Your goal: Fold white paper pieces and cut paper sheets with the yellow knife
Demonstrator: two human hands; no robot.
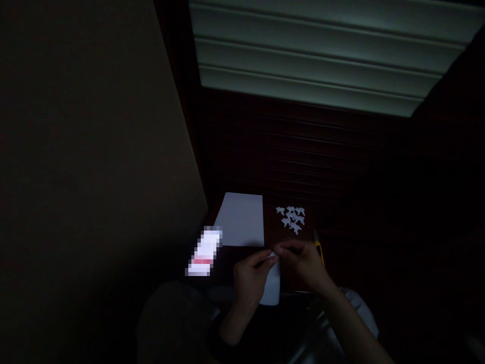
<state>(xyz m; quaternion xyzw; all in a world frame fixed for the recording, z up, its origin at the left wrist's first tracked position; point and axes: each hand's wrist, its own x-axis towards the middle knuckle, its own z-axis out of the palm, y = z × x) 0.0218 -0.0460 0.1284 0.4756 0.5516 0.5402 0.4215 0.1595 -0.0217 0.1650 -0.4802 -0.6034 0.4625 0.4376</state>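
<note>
In dim light, my left hand pinches the upper part of a narrow piece of white paper, which hangs down below the fingers. My right hand meets it there, thumb and fingertips closed at the paper's top edge. The fine detail between the fingertips is too dark to make out. Beyond my hands lies a larger sheet of white paper, flat on a dark table. To its right several small white paper cutouts lie in a loose cluster.
A lit, blurred-out phone screen lies left of my hands. Close to my right wrist is a yellow-handled cutter. A plain wall rises on the left, and pale horizontal slats stand beyond the table.
</note>
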